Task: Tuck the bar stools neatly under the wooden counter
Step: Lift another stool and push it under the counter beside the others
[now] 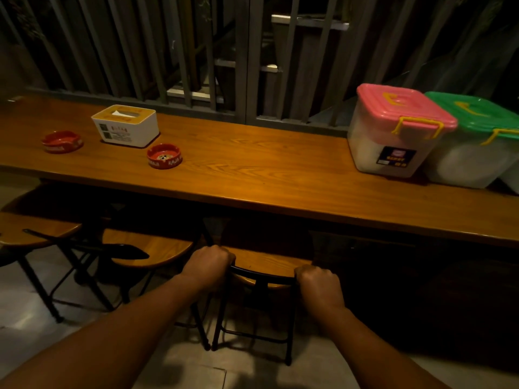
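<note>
While both hands grip it, pushing one stool home. Long wooden counter (252,169) of orange-brown grained boards across the whole view, dark railing behind. On its right end, two clear plastic tubs side by side and touching: pink-lidded tub (393,133), green-lidded tub (474,141), yellow latches on both. On the left part, white square tissue box (126,126), with two round red ashtrays near it, left ashtray (62,141) and nearer ashtray (164,156).

Below the counter's near edge, black metal-framed bar stool with round wooden seat (269,262), seat already partly under the counter, rear legs out on the tiled floor. Beside it to the left, second wooden-seated stool (151,249), then third stool at the far left (36,228), both only part tucked (how far under is hard to judge in the shadow).

Left hand (209,265) clenched round the stool's black back rail at its left end; right hand (318,282) clenched round the same rail at its right end. Stool directly ahead, between the two fists.

Next, probably: an even forward push, both sides together, legs kept square to the counter edge, then the same for the neighbours.
</note>
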`<act>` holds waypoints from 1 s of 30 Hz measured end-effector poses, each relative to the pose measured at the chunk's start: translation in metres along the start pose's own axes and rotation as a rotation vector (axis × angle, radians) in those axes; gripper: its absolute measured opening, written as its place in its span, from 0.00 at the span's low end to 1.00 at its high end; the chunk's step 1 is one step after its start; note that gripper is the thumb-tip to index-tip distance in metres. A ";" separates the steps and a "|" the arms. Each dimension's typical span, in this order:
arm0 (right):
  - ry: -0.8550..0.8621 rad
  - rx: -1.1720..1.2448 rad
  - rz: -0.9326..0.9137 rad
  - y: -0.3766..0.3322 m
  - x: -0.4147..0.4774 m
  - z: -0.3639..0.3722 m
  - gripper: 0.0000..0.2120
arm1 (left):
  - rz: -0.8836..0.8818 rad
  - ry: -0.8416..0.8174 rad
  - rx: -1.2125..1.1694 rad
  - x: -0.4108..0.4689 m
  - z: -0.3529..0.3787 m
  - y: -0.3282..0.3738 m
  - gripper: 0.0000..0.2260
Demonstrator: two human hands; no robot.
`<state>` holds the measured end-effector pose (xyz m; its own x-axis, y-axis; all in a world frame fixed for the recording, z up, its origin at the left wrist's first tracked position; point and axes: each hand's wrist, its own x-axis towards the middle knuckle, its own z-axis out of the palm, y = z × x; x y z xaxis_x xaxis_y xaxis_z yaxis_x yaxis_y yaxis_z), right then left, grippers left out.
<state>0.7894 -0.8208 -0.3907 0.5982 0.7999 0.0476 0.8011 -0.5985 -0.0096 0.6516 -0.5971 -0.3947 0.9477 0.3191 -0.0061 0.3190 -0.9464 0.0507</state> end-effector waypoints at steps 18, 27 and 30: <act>-0.203 0.061 -0.013 -0.005 -0.002 -0.018 0.09 | -0.091 -0.031 -0.167 -0.017 -0.016 0.005 0.10; -0.181 0.063 -0.028 -0.007 -0.002 -0.020 0.10 | -0.178 -0.050 -0.199 -0.018 -0.017 0.010 0.10; -0.186 0.059 -0.039 -0.007 -0.003 -0.020 0.10 | -0.202 -0.058 -0.208 -0.017 -0.016 0.011 0.09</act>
<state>0.7822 -0.8198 -0.3711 0.5561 0.8198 -0.1364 0.8200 -0.5680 -0.0704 0.6390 -0.6116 -0.3777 0.8664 0.4905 -0.0937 0.4976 -0.8318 0.2461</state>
